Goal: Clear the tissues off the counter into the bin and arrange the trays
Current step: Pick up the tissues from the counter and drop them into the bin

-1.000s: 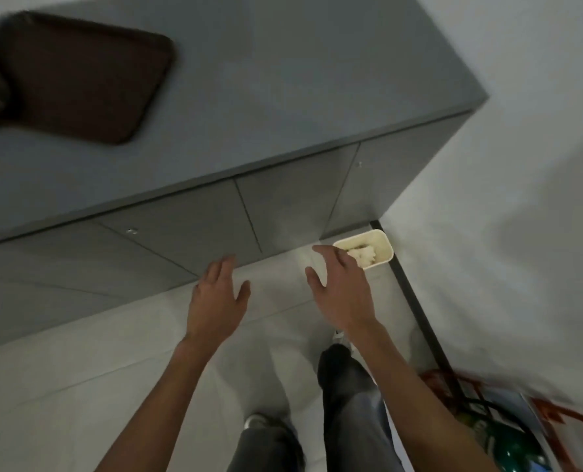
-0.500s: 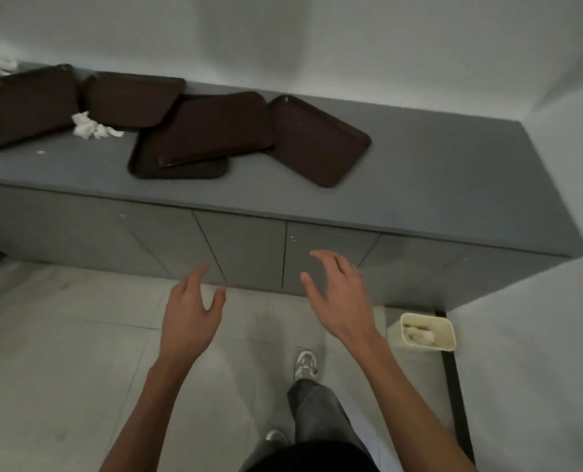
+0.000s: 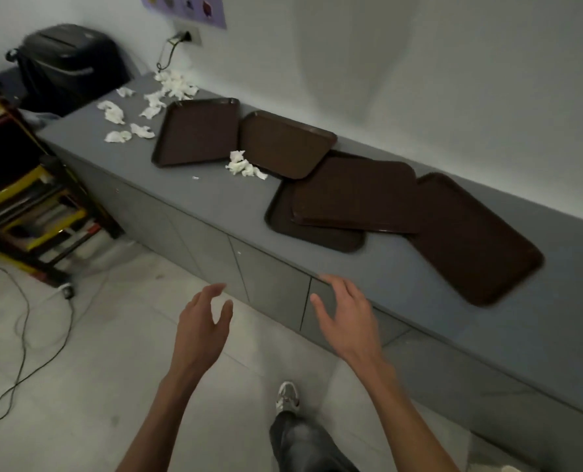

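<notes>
We judge the job hardly begun. At the far left end of the bench point(image 3: 215, 206) the tissues point(image 3: 147, 103) lie scattered. One more clump point(image 3: 244, 165) sits near the front edge between the first two trays, touching the second. No bin shows, so all the tissues seen here are left to clear.

The five trays are not arranged. The first tray point(image 3: 196, 131) looks almost square from here, so we cannot tell its long axis. The second tray point(image 3: 285, 143) lies roughly along the bench. The third tray point(image 3: 283, 216) is half hidden under the fourth tray point(image 3: 354, 194), whose long axis follows the bench with its right end swung toward the wall. The fifth tray point(image 3: 470, 236) also lies lengthwise, its right end turned toward the front edge.

The left hand point(image 3: 200, 330) and right hand point(image 3: 346, 321) hover by the front edge. Each grip is slack, fingers spread, holding nothing.
</notes>
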Tool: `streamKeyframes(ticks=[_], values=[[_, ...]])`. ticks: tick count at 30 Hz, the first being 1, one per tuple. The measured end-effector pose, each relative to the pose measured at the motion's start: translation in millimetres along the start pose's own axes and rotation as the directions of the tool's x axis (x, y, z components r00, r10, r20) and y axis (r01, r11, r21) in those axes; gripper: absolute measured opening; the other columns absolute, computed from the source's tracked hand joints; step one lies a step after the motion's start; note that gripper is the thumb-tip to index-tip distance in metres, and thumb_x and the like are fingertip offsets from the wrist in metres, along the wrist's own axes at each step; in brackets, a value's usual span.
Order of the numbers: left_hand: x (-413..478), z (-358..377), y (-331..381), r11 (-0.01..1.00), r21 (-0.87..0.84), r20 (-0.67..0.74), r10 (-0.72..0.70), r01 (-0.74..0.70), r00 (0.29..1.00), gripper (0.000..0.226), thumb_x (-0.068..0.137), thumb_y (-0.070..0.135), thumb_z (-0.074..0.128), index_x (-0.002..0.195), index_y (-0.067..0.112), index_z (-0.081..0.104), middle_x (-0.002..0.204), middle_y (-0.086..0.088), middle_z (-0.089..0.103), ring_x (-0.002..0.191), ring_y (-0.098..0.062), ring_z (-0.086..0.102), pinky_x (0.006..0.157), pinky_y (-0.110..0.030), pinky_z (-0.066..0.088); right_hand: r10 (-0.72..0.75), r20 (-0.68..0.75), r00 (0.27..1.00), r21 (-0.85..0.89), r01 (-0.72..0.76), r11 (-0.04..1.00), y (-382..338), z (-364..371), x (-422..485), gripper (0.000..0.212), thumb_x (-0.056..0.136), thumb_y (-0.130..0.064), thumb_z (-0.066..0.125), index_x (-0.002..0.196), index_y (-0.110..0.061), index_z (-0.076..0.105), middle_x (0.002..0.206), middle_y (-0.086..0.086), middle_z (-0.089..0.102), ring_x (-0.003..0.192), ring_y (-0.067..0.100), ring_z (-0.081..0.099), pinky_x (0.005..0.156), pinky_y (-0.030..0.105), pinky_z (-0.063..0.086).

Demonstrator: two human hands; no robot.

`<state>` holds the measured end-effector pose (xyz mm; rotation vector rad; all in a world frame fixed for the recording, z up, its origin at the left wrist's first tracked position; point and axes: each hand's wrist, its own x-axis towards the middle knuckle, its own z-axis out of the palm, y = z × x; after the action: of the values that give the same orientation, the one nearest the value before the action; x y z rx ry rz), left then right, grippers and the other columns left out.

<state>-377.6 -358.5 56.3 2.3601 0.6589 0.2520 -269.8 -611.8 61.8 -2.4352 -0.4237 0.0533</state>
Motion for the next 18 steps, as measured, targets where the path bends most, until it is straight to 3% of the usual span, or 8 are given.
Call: streamKeyframes(ticks=[5,10,18], values=[[84.0,-15.1,-13.0,0.997,-0.072,-0.015,-0.04,0.039,0.999,0.031,0.103,0.028,0.059,0.134,0.03,0.057,0.129,0.008,0.067,0.12,-0.014,0.061,0.103,-0.042,0.052,-0.024,0.065,0.998,0.022,0.023,0.999,-37.6,37.6,99.5,0.039,0.103,-0.046,0.059,0.14,-0.032,0.058,0.14,-0.007,0.06,0.126,0.02,0.059,0.098,0.037,0.053],[159.5,-19.5,-28.5,0.997,-0.07,-0.009,-0.023,0.022,1.0,0.03,0.102,0.025,0.06,0.132,0.026,0.061,0.128,0.008,0.069,0.115,-0.012,0.063,0.1,-0.038,0.053,-0.07,0.127,0.989,-0.006,0.071,0.997,-71.1,66.1,180.5,0.039,0.104,-0.04,0.06,0.141,-0.03,0.057,0.142,-0.005,0.059,0.128,0.021,0.058,0.101,0.038,0.05],[330.2,-0.7,-67.7,0.997,0.009,0.166,0.08,-0.082,0.983,0.032,0.099,0.016,0.063,0.131,0.019,0.065,0.131,0.002,0.069,0.12,-0.018,0.064,0.101,-0.027,0.046,-0.028,0.152,0.988,-0.087,0.042,0.995,-101.9,137.8,291.9,0.039,0.104,-0.037,0.061,0.141,-0.029,0.056,0.14,-0.004,0.06,0.126,0.021,0.061,0.096,0.038,0.054]])
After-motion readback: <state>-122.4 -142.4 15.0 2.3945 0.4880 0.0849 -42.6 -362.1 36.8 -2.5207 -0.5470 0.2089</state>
